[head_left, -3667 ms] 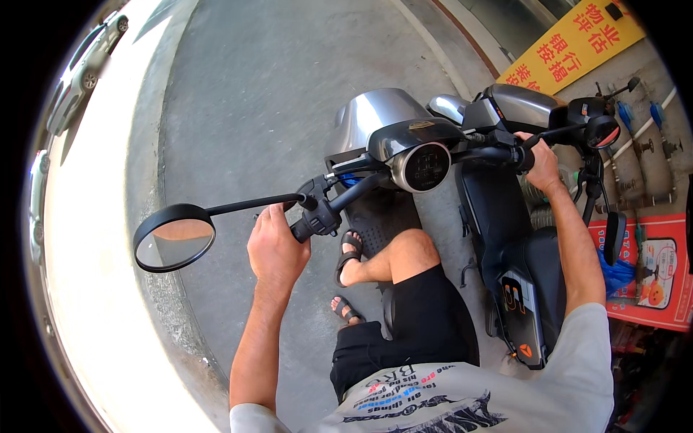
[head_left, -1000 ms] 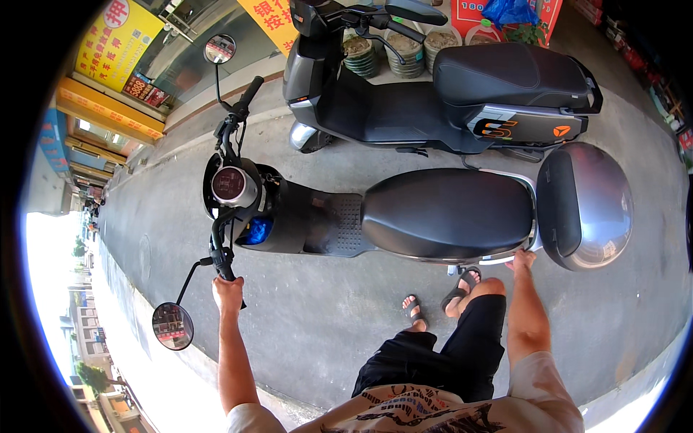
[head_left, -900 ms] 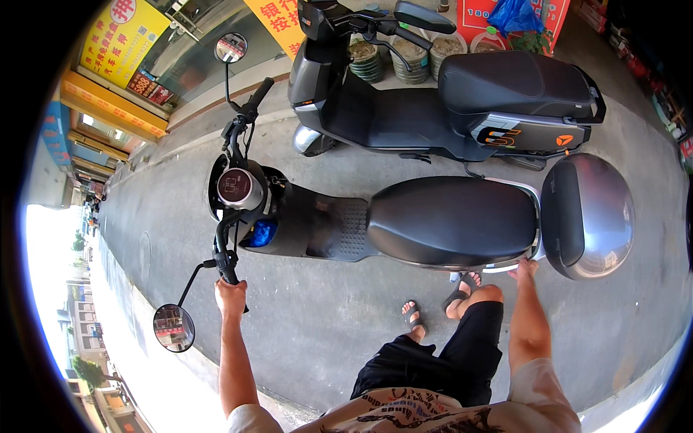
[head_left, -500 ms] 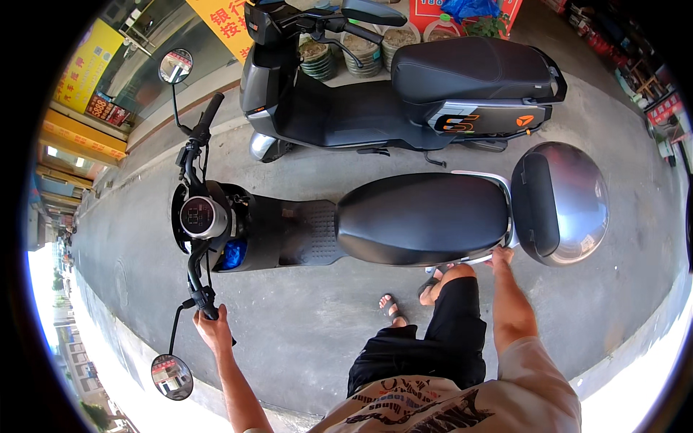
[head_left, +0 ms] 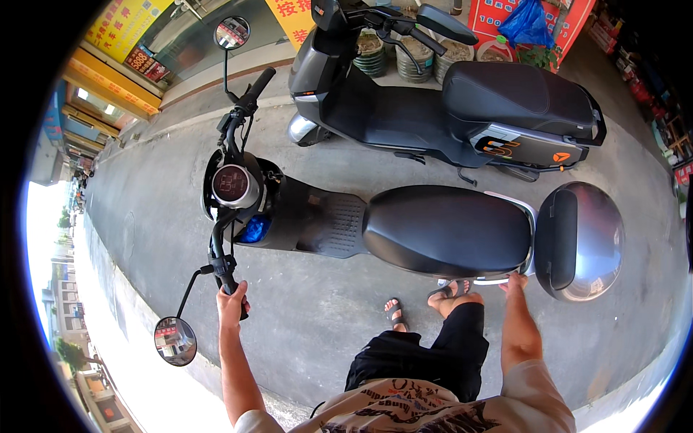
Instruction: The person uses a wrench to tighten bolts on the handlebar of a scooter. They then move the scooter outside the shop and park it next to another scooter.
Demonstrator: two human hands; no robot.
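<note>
A black electric scooter [head_left: 447, 229] stands side-on in front of me, front end to the left. My left hand [head_left: 232, 303] is closed round the near handlebar grip [head_left: 229, 280]. My right hand [head_left: 513, 283] is closed on the pale grab rail [head_left: 491, 281] beside the rear of the seat, its fingers partly hidden beneath it. Between the bars sits a round display [head_left: 232, 185] with lit red marks. Something shiny and blue [head_left: 255, 229] lies in the pocket behind the front panel. A rounded silver-grey top box [head_left: 598, 242] is mounted behind the seat.
A second dark scooter [head_left: 404, 115] is parked parallel on the far side, close by. Behind it stand several planters [head_left: 413, 61] and a red sign board [head_left: 498, 18]. Round mirrors [head_left: 175, 340] stick out from the bars. My sandalled feet [head_left: 395, 315] are on the grey pavement.
My scooter has turned slightly, its rear now nearer me and its handlebar farther away. Both hands keep their grip. My view has shifted, and the display's red marks look brighter.
</note>
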